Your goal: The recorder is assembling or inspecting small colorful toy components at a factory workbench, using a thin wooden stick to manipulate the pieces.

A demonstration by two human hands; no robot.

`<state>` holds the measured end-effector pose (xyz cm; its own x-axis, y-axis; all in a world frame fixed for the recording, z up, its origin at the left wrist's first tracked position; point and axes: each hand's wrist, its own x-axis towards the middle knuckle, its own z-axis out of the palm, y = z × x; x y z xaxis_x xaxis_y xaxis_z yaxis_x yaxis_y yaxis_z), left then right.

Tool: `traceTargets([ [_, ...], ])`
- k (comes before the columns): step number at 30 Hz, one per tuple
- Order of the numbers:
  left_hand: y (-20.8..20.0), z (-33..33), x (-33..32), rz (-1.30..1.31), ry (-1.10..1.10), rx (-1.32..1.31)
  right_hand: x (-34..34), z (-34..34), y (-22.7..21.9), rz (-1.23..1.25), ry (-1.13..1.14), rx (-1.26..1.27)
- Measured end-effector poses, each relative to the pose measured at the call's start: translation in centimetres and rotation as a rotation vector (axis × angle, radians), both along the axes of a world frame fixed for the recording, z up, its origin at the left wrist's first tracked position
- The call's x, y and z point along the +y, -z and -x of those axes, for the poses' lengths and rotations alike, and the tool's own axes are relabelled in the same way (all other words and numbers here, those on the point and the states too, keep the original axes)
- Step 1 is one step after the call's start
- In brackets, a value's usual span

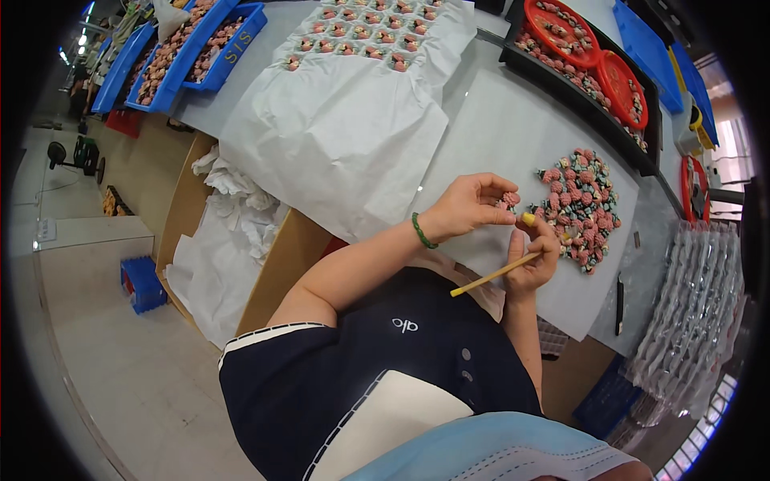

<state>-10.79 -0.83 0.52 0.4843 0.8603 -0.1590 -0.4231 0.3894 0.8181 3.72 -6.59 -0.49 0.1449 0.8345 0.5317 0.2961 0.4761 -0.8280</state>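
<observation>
Between the thumb and fingers of my left hand (465, 207) is a small pink, bumpy figurine (508, 199); the hand is closed on it. My right hand (532, 268) is close beside it, its fingers wrapped round a thin wooden stick (493, 276) with a yellow end, which slants down to the left. A small yellow piece (528, 218) shows at the right hand's fingertip; whether it is a finger cover, I cannot tell. Just right of both hands lies a pile of similar pink figurines (579, 204) with dark and pale parts, on white paper (513, 128).
Rows of figurines in clear trays (361, 34) stand at the far side on white sheeting (337, 128). A black crate (589, 100) with red baskets (622, 88) is far right, and blue bins (220, 48) are far left. Stacked clear blister trays (690, 305) and a black knife-like tool (619, 305) lie right.
</observation>
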Motion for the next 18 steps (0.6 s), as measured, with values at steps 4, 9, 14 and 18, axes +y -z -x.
traceTargets([
  [4,-2.1,5.7,3.4,-0.313,-0.359,0.227,0.0,-0.3,0.1,0.030,-0.037,-0.074],
  [9,-0.8,18.6,12.4,-0.661,-0.962,0.922,0.2,-1.2,-0.3,0.058,-0.069,-0.056],
  [14,2.0,22.5,14.3,-0.500,-0.862,1.373,0.4,-1.9,-0.7,0.063,-0.056,-0.083],
  [18,3.8,22.0,14.6,-0.574,-0.658,1.598,0.8,-2.5,-0.3,0.069,-0.053,-0.098],
])
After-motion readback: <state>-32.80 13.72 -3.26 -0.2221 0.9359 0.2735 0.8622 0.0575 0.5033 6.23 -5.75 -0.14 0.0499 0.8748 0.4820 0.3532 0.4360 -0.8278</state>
